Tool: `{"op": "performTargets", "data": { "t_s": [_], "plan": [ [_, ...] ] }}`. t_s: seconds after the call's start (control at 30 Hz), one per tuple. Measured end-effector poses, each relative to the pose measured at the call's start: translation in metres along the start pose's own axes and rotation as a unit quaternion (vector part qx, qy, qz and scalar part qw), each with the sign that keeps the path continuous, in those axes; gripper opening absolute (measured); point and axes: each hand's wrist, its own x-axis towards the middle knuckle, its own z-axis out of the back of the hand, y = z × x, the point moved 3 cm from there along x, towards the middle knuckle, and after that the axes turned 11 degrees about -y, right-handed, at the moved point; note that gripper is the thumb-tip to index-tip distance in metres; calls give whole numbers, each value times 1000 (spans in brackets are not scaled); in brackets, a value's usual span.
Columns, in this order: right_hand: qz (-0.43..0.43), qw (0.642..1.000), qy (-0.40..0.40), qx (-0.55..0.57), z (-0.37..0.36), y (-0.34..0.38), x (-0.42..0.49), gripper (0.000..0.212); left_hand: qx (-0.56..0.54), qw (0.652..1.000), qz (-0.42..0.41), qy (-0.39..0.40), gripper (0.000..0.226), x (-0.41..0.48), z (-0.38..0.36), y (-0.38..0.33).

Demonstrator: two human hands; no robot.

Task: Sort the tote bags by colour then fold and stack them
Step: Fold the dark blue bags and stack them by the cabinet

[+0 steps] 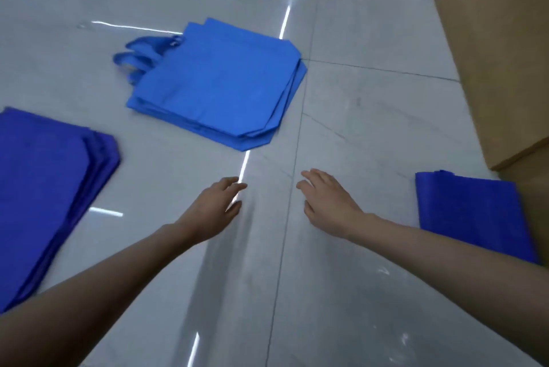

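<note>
A pile of light blue tote bags (pixel 217 84) lies flat on the grey tiled floor ahead, handles pointing left. A pile of darker royal-blue tote bags (pixel 44 188) lies at the left, cut off by the frame edge. A folded royal-blue bag stack (pixel 472 212) sits at the right, partly behind my right forearm. My left hand (pixel 215 206) and my right hand (pixel 326 203) hover over bare floor between the piles, palms down, fingers spread, holding nothing. Both hands are short of the light blue pile.
The glossy grey marble floor (pixel 371 117) shows tile joints and light reflections. Tan cardboard boxes (pixel 490 54) stand along the right side, just behind the folded stack.
</note>
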Motion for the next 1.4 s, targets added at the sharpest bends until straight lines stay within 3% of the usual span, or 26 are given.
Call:
{"op": "performTargets", "data": {
  "t_s": [0.1,0.3,0.47,0.63,0.83,0.97,1.17,1.23,1.3,1.4],
  "plan": [
    [80,996,24,11,-8,67,36,46,20,997,78,-18,42,-34,31,53],
    [119,991,47,26,-52,168,84,43,67,960,248,-116,50,-89,66,145],
    [108,993,17,33,-88,189,89,42,100,884,424,-173,65,-132,88,215],
    [107,992,-22,69,-104,179,85,36,90,851,492,-160,74,-153,80,243],
    [114,986,-40,111,-101,171,80,35,58,884,427,-180,50,-155,66,215],
    [87,988,-72,105,-86,161,75,44,60,926,352,-127,46,-166,45,180],
    [222,974,-48,-12,-68,154,65,78,53,969,234,-60,46,-180,19,129],
    [266,962,-28,-48,-69,154,57,87,28,979,204,-11,61,-182,14,112],
    [282,956,2,-83,-69,155,40,84,3,985,170,28,98,-184,10,99],
    [252,957,57,-132,-74,140,13,60,18,994,94,56,104,-187,3,78]
  ]
}}
